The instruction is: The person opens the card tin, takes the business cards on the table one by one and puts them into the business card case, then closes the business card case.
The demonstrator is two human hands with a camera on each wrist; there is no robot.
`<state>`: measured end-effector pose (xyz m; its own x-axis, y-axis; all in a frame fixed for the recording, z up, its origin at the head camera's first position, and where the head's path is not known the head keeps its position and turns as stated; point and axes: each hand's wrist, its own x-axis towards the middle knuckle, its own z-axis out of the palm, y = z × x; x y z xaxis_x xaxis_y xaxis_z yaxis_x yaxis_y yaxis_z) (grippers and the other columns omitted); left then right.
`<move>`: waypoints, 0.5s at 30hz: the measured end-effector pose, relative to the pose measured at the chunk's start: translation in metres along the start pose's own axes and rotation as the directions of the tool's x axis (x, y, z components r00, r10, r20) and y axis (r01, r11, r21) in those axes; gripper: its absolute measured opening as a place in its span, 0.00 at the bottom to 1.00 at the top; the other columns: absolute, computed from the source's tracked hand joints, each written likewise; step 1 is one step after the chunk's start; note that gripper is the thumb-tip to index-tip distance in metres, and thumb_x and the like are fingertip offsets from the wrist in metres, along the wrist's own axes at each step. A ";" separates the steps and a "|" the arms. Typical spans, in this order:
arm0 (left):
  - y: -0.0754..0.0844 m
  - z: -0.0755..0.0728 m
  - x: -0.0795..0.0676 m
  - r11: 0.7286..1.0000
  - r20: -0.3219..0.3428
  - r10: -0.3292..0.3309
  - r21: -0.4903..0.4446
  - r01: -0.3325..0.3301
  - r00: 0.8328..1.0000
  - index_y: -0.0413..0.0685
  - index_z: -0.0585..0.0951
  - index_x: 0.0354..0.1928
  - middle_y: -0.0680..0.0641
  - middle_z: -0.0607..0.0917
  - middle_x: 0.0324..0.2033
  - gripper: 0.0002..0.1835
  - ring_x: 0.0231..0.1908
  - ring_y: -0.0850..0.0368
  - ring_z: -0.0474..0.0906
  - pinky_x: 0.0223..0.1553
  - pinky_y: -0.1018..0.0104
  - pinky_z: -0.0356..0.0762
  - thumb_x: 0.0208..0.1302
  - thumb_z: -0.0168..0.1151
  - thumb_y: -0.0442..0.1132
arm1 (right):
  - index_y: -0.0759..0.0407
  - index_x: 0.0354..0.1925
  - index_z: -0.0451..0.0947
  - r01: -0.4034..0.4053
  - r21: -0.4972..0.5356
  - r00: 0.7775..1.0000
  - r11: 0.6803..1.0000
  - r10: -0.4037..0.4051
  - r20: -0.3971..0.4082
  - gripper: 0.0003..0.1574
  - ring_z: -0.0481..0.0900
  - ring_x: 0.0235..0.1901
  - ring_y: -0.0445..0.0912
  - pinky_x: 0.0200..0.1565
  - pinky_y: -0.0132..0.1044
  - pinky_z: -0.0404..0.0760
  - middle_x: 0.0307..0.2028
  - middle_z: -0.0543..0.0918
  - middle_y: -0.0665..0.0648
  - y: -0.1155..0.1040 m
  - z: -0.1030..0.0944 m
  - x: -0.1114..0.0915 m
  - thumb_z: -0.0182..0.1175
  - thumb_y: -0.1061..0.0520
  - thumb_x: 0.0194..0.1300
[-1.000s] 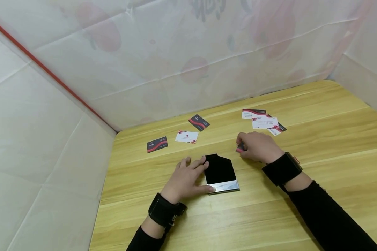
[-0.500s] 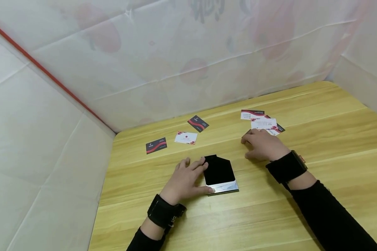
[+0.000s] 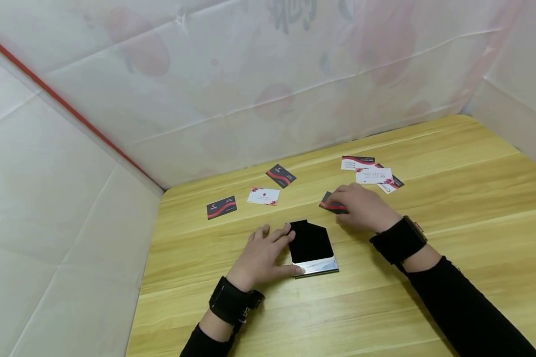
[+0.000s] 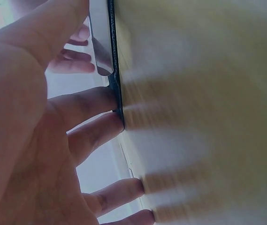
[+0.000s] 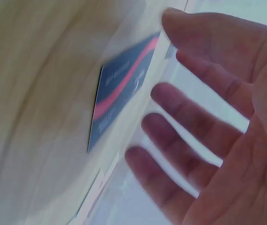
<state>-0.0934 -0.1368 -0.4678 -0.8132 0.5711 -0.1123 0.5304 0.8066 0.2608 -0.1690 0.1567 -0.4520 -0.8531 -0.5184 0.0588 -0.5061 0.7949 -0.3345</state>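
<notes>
My left hand (image 3: 262, 255) rests at the left side of an open black card case (image 3: 311, 243) with a silver front strip. Its thumb lies on the strip and two fingertips touch the case's edge, also visible in the left wrist view; the other fingertips touch the table. My right hand (image 3: 364, 206) is over a dark business card (image 3: 328, 202) with a red wave, to the right of and beyond the case. In the right wrist view that card (image 5: 119, 89) lies on the table, and the loosely bent fingers are spread around it without gripping.
Two dark cards (image 3: 222, 207) (image 3: 281, 176) and a white floral card (image 3: 264, 196) lie apart at the back left. At the back right, several overlapping cards (image 3: 373, 175) lie beyond my right hand. White sheeting (image 3: 232, 129) stands along the table's (image 3: 232, 317) far edge.
The right hand first pinched the dark card, then shifted back and right with the card mostly hidden. Now it has come left, and the card shows under spread fingers. The left hand keeps its place.
</notes>
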 end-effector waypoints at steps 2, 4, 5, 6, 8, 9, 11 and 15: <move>0.000 0.000 0.000 1.000 0.001 -0.002 -0.004 0.002 1.000 0.60 0.64 0.76 0.56 0.60 0.76 0.48 0.72 0.30 0.53 0.71 0.38 0.52 0.58 0.57 0.75 | 0.54 0.54 0.83 -0.057 -0.044 0.998 0.997 0.057 -0.003 0.25 0.77 0.45 0.55 0.45 0.52 0.78 0.51 0.83 0.60 0.002 -0.002 -0.001 0.73 0.54 0.57; 0.000 0.000 0.000 1.000 0.002 -0.004 -0.009 0.004 1.000 0.60 0.63 0.76 0.56 0.60 0.76 0.48 0.72 0.30 0.53 0.71 0.38 0.52 0.58 0.57 0.75 | 0.55 0.58 0.81 -0.107 -0.062 0.994 0.992 0.109 0.018 0.31 0.77 0.44 0.54 0.44 0.51 0.78 0.51 0.82 0.62 0.005 -0.003 -0.002 0.73 0.50 0.57; 0.000 0.000 -0.001 1.000 0.003 -0.004 -0.010 0.004 1.000 0.60 0.63 0.76 0.56 0.60 0.76 0.48 0.72 0.30 0.53 0.71 0.37 0.52 0.58 0.57 0.75 | 0.56 0.59 0.80 -0.127 -0.066 0.991 0.990 0.130 0.032 0.33 0.77 0.43 0.54 0.43 0.51 0.78 0.51 0.82 0.63 0.007 -0.003 -0.002 0.73 0.48 0.57; 0.000 0.000 -0.001 1.000 0.004 -0.005 -0.012 0.005 1.000 0.60 0.63 0.76 0.55 0.60 0.76 0.48 0.73 0.30 0.53 0.71 0.37 0.51 0.58 0.57 0.75 | 0.57 0.61 0.79 -0.145 -0.069 0.988 0.987 0.148 0.044 0.36 0.77 0.42 0.54 0.42 0.50 0.77 0.51 0.82 0.63 0.008 -0.003 -0.002 0.73 0.47 0.56; 0.001 -0.001 -0.001 1.000 0.005 -0.005 -0.014 0.005 1.000 0.59 0.63 0.76 0.55 0.59 0.76 0.48 0.73 0.30 0.52 0.71 0.37 0.51 0.58 0.57 0.74 | 0.59 0.62 0.78 -0.171 -0.061 0.983 0.983 0.174 0.064 0.39 0.76 0.40 0.53 0.41 0.49 0.76 0.50 0.81 0.63 0.011 -0.004 -0.002 0.73 0.46 0.55; 0.001 -0.001 -0.001 1.000 0.005 -0.005 -0.014 0.005 1.000 0.59 0.63 0.76 0.55 0.59 0.76 0.48 0.72 0.30 0.52 0.71 0.37 0.51 0.59 0.58 0.74 | 0.60 0.62 0.78 -0.184 -0.054 0.980 0.981 0.188 0.071 0.39 0.76 0.39 0.53 0.40 0.48 0.76 0.49 0.81 0.63 0.013 -0.004 -0.002 0.73 0.46 0.55; 0.002 -0.001 -0.001 1.000 0.005 -0.005 -0.016 0.005 1.000 0.59 0.63 0.76 0.55 0.59 0.76 0.48 0.72 0.29 0.52 0.71 0.37 0.51 0.59 0.58 0.74 | 0.61 0.61 0.78 -0.204 -0.044 0.975 0.978 0.207 0.083 0.40 0.75 0.37 0.52 0.39 0.47 0.75 0.46 0.81 0.62 0.014 -0.005 -0.002 0.74 0.46 0.54; 0.002 -0.002 -0.001 1.000 0.004 -0.004 -0.014 0.004 1.000 0.58 0.64 0.76 0.55 0.59 0.76 0.48 0.72 0.29 0.52 0.72 0.37 0.51 0.59 0.58 0.74 | 0.62 0.60 0.78 -0.229 -0.042 0.967 0.972 0.232 0.101 0.39 0.74 0.37 0.52 0.39 0.47 0.74 0.43 0.81 0.61 0.015 -0.009 -0.002 0.75 0.47 0.53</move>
<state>-0.0922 -0.1362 -0.4650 -0.8140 0.5689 -0.1175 0.5240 0.8064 0.2741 -0.1761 0.1718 -0.4489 -0.9302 -0.3485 -0.1156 -0.3018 0.9051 -0.2995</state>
